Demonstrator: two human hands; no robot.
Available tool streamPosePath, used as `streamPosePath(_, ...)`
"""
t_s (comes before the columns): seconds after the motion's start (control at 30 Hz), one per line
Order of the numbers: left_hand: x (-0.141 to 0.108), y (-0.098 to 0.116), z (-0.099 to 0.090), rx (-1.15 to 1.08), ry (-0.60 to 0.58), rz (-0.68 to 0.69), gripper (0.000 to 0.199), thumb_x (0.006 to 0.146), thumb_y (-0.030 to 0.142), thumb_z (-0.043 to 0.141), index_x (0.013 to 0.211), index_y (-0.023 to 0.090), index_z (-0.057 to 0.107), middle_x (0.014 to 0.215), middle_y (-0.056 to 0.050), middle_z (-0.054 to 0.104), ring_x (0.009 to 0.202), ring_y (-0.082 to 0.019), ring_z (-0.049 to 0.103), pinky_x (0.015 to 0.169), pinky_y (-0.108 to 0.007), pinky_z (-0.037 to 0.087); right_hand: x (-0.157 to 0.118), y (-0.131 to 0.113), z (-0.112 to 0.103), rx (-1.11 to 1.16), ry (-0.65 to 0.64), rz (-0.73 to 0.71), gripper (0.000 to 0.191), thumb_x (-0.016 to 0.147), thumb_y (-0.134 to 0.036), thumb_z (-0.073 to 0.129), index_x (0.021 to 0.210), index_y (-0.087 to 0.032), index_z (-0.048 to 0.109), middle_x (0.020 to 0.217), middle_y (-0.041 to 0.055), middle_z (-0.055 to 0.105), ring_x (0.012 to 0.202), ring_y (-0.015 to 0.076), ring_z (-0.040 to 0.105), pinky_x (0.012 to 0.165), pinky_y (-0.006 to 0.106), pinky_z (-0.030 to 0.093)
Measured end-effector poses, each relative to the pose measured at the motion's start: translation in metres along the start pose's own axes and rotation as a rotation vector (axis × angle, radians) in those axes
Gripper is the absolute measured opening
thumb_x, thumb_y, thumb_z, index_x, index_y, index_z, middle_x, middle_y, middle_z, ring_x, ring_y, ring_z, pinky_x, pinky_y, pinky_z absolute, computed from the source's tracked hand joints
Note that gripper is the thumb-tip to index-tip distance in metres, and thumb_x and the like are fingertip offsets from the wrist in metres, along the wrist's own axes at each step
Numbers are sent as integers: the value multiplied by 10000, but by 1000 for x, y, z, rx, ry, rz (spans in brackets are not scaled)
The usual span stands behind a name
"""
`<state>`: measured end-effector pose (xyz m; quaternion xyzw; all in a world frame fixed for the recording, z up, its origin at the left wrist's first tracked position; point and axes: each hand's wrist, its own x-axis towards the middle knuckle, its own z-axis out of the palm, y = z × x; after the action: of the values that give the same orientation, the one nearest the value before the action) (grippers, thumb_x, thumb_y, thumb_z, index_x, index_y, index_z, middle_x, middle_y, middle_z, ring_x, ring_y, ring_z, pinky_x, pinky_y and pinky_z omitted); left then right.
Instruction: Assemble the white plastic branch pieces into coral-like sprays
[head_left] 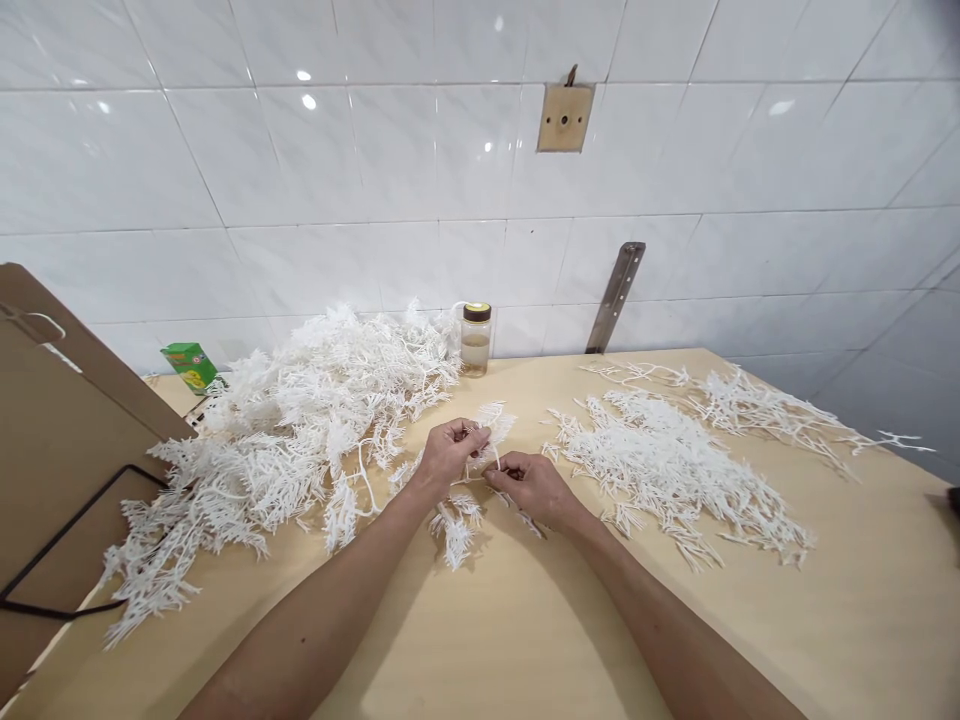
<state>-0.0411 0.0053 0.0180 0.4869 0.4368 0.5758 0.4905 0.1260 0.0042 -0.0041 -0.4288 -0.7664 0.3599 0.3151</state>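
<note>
Between my two hands is a white feathery artificial branch, its tip fanning up past my fingers and more sprigs hanging below. My left hand is closed, pinching the branch between thumb and fingers. Close beside it on the right, my right hand is also closed, its fingertips pinched on a thin stem of the same branch. A large tangled heap of white branches lies to the left. To the right is a flatter pile of small white sprigs. Exactly where the fingertips meet the stem is partly hidden.
Bare white stems lie at the table's back right. A dark-lidded jar of liquid stands by the tiled wall, near a metal bracket. A green box and a brown panel with a black metal frame are left.
</note>
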Motion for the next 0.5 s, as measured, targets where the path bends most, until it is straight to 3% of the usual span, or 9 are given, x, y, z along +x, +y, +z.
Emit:
streamPosePath(0.2, 2, -3, -1, -61, 0, -36, 395, 613, 457, 820, 700, 162, 572, 572, 28, 568, 492, -74, 460, 513, -217, 370, -1, -6, -3, -27, -27, 24, 254, 822, -354, 551, 735, -176, 711, 616, -16, 587, 567, 126, 461, 553, 246, 334)
streamPosePath(0.37, 0, 0, 1, -32, 63, -58, 331, 602, 353, 805, 795, 153, 625, 578, 29, 561, 513, -86, 490, 530, -219, 389, -2, -8, -5, -1, -62, 2, 241, 814, -353, 554, 718, -177, 688, 702, 0, 637, 613, 133, 495, 585, 244, 360)
streamPosePath(0.5, -2, 5, 3, -48, -5, -112, 319, 610, 319, 771, 853, 144, 661, 581, 33, 537, 506, -87, 470, 513, -221, 364, -2, -9, -5, -3, -48, 2, 256, 815, -346, 545, 661, -174, 654, 631, -13, 581, 594, 126, 473, 563, 235, 339)
